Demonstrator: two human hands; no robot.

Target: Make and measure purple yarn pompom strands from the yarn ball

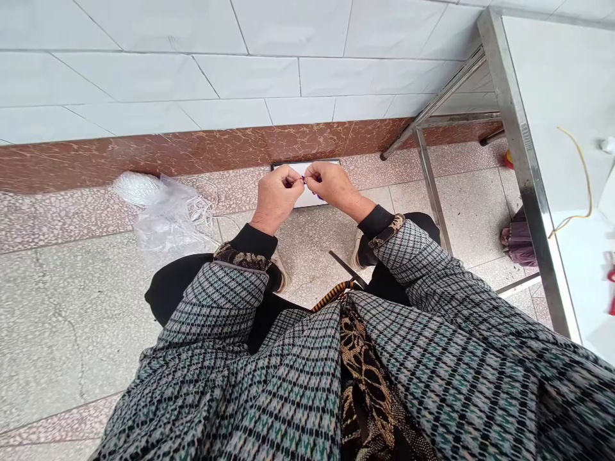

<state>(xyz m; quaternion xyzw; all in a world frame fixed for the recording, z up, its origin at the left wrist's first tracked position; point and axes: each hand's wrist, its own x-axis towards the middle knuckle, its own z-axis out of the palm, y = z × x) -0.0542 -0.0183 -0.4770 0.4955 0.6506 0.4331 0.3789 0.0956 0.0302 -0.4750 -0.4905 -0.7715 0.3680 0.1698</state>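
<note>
My left hand [276,198] and my right hand [334,187] meet in front of me, their fingertips pinching a small purple cord [303,181] from both sides. The cord is tiny, and my fingers hide most of it. Just beyond and below my hands lies a white flat card or box [307,200] with a dark back edge, partly covered by my hands. Both forearms are in checked sleeves with black cuffs.
On the speckled floor to the left lies a clear plastic bag [166,218] with a bundle of white cord [137,189]. To the right stands a steel table [528,160] with a yellow wire [583,173] on top. A tiled wall rises ahead.
</note>
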